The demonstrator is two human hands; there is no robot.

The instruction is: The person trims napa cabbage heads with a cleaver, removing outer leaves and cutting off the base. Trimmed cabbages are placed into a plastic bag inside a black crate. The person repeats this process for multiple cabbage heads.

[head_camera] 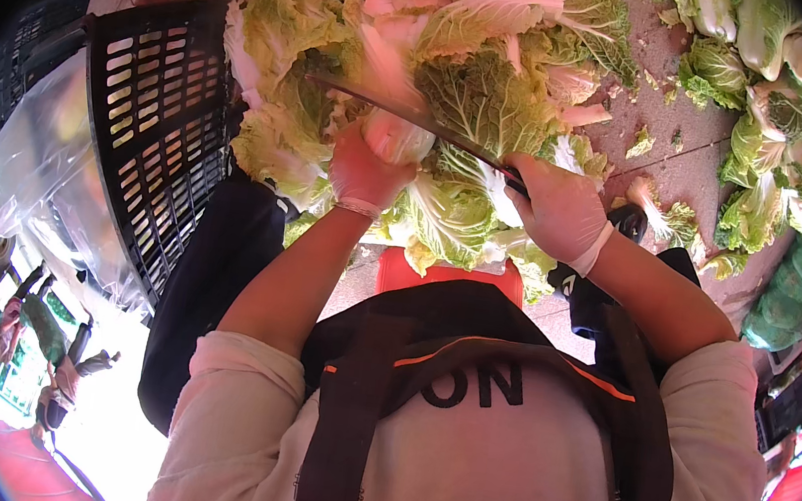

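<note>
My gloved left hand (369, 171) grips a napa cabbage (398, 137) by its pale lower part. My right hand (560, 204), also in a thin clear glove, holds a knife by its dark handle. The long knife blade (417, 116) reaches leftward across the cabbage; whether it has cut into it cannot be made out. Below and around both hands lies a thick heap of loose cabbage leaves (479, 102), green and yellowish with broad white ribs. Part of the held cabbage is hidden by my fingers and the blade.
A black slatted plastic crate (154, 122) stands tilted at my left, with clear plastic sheeting (45, 154) beyond it. Whole napa cabbages (790, 140) are piled at the right, above a green mesh sack (789, 298). A red stool (399, 269) shows below me. Other people (63, 374) are at far left.
</note>
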